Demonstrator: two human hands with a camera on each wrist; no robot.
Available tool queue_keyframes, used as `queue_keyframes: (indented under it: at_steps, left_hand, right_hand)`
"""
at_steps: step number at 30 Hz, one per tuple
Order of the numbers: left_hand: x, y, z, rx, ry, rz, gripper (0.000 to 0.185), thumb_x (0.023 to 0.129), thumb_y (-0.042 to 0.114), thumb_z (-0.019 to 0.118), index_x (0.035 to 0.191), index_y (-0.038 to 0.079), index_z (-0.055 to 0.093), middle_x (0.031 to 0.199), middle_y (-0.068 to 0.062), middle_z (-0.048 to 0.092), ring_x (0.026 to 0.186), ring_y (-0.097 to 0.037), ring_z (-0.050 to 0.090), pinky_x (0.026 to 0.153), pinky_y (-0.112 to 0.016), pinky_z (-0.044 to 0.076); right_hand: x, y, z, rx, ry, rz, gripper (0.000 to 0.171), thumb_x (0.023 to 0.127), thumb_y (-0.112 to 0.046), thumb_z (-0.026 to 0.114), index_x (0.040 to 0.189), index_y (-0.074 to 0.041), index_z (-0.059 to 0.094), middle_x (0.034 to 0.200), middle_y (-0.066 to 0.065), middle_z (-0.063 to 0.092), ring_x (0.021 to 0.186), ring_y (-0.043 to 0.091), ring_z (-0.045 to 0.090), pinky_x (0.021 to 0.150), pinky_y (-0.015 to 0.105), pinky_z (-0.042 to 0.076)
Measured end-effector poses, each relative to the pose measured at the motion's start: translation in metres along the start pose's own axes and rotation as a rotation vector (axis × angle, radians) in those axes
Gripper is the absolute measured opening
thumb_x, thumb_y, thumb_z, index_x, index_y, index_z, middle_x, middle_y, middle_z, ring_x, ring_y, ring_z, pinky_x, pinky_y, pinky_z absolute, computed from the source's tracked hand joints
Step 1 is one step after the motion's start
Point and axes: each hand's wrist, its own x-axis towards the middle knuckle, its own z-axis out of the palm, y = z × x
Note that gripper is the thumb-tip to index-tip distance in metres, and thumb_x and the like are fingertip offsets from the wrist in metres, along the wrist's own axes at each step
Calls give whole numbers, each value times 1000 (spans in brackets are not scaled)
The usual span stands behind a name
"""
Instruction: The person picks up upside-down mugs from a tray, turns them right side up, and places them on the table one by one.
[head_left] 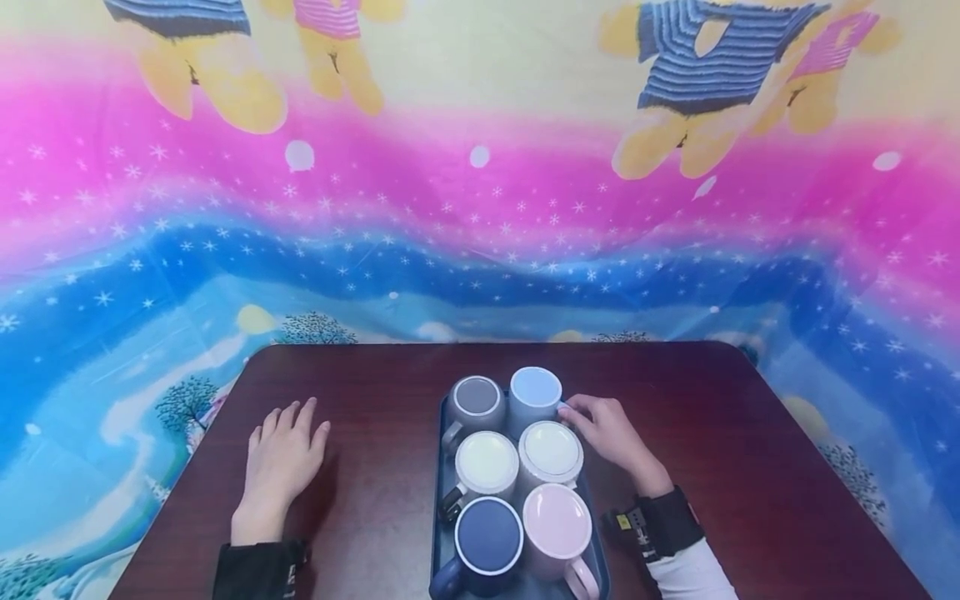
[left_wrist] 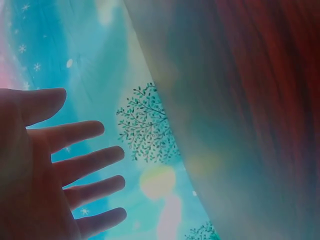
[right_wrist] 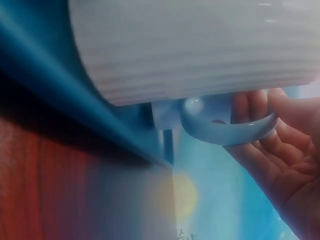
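One right hand (head_left: 609, 429) pinches the light-blue ceramic mug's (head_left: 536, 396) outward handle (right_wrist: 225, 135), likely for clearance, at the dark-blue rectangular tray's (head_left: 597, 547) far-right corner; left hand (head_left: 281, 457) splayed.

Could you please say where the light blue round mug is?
In the head view, the light blue round mug sits back-right on the blue rectangular tray, beside the grey round mug, the right hand pinching its handle.
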Motion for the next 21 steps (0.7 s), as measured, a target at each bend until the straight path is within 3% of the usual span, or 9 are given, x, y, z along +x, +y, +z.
queue_keyframes:
  at_steps: [9,17,21]
  left_hand:
    - [9,13,0,-26,1,34,51,98,29,47,139,-2,42,135,-29,46,124,-48,39,100,-66,29]
    - [20,28,-1,-32,-1,63,50,98,28,46,136,-4,45,134,-28,48,125,-46,41,99,-64,32]
    - [26,37,-3,-43,0,78,51,99,30,45,137,-3,44,135,-27,47,126,-46,40,100,-63,32]
  right_hand:
    - [2,-8,-8,69,44,-6,15,94,-21,59,87,-12,68,71,-8,67,69,13,65,64,23,47]
    - [0,-13,-18,92,92,14,14,95,-19,58,91,-10,67,73,-6,68,68,8,63,59,23,46]
    - [0,-16,-23,121,120,25,14,95,-18,58,92,-9,68,76,-3,69,71,8,64,63,23,48]
